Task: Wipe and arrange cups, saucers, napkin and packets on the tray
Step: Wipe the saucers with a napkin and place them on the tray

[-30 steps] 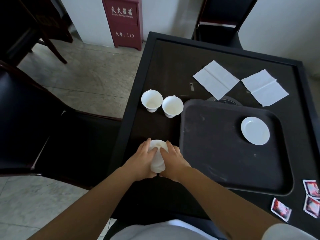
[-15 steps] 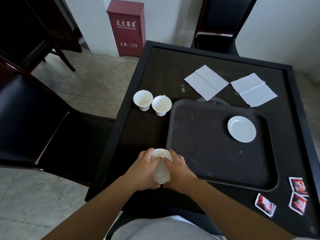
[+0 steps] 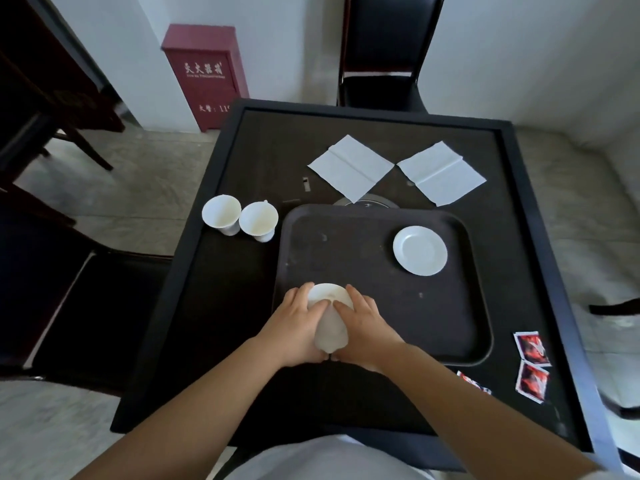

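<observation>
Cup (image 3: 328, 295) gripped by left hand (image 3: 294, 327), right hand (image 3: 363, 329) (cloth-wrapped), over tray (image 3: 450, 323)

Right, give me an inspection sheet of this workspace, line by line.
Surface: dark square table with a raised rim; dark tray on it.
Job's things: one saucer on the tray; two cups upright left of the tray; two napkins flat beyond it; packets at the right near edge.
Clutter: nothing seen.
Hands: left hand and right hand both grip a white cup with a white cloth or napkin at the tray's near left corner.
Cables: nothing seen.
Surroundings: red cabinet, black chairs, tiled floor.
</observation>
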Demonstrator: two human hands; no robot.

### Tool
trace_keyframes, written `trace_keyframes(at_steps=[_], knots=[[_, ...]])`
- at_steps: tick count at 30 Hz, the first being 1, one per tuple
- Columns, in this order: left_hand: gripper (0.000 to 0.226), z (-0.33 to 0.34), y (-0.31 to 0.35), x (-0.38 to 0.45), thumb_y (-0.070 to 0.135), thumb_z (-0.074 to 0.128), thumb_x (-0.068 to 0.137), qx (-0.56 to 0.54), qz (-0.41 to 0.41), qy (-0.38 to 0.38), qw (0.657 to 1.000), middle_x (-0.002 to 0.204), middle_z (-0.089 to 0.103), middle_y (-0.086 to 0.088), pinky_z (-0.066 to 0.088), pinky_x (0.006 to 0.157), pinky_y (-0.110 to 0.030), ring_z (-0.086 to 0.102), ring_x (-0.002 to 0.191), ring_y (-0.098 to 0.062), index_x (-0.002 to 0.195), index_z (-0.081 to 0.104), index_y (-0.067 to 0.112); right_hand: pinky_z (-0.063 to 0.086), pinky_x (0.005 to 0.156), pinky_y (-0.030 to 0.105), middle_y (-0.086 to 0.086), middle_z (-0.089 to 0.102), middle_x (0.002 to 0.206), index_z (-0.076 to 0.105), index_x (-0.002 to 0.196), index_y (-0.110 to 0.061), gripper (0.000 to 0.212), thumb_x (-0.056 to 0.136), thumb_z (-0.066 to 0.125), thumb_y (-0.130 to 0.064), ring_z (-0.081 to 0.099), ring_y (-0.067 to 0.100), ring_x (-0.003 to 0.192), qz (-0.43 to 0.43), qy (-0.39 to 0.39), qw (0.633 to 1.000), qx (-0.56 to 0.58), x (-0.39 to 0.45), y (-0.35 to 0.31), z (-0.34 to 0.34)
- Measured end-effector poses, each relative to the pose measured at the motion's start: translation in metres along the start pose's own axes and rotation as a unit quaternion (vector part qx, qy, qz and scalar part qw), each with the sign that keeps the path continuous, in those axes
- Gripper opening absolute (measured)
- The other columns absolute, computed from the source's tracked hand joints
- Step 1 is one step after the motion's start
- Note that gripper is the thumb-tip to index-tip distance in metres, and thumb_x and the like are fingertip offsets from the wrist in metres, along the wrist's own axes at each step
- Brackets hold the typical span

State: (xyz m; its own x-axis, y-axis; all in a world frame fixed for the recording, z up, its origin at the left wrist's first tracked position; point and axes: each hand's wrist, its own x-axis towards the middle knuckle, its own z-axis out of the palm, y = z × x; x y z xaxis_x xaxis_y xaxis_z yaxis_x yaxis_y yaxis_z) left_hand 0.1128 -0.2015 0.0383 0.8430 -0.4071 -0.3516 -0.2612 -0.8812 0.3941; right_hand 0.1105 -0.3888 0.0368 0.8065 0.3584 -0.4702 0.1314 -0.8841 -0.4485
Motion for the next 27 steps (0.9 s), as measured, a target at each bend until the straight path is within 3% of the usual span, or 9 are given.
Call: trace_keyframes(at_steps=[12, 27], knots=[[0.097, -0.025, 0.002, 0.104, 0.058, 0.077, 0.063, 0.018, 0.007, 0.006, 1.000, 0.155, 0.004, -0.001, 0.032, 0.108, -0.045, 0.009, 0.139, -0.031, 0.142, 0.031, 0.027, 0.029, 0.111, 0.052, -0.004, -0.007, 0.161, 0.025, 0.146, -0.033, 0.098, 0.068, 0.080, -0.051, -0.004, 0.024, 0.146, 0.017, 0.011, 1.000, -0.003, 0.073, 0.049, -0.057], [0.096, -0.032, -0.034, 0.174, 0.053, 0.079, 0.066, 0.001, 0.002, -0.019, 1.000, 0.157, 0.002, 0.000, 0.031, 0.109, -0.046, 0.004, 0.140, -0.028, 0.144, 0.030, 0.028, 0.028, 0.112, 0.047, -0.004, -0.004, 0.161, 0.027, 0.146, -0.033, 0.097, 0.067, 0.078, -0.055, -0.004, 0.022, 0.145, 0.032, 0.004, 0.999, 0.032, 0.149, 0.071, -0.065]])
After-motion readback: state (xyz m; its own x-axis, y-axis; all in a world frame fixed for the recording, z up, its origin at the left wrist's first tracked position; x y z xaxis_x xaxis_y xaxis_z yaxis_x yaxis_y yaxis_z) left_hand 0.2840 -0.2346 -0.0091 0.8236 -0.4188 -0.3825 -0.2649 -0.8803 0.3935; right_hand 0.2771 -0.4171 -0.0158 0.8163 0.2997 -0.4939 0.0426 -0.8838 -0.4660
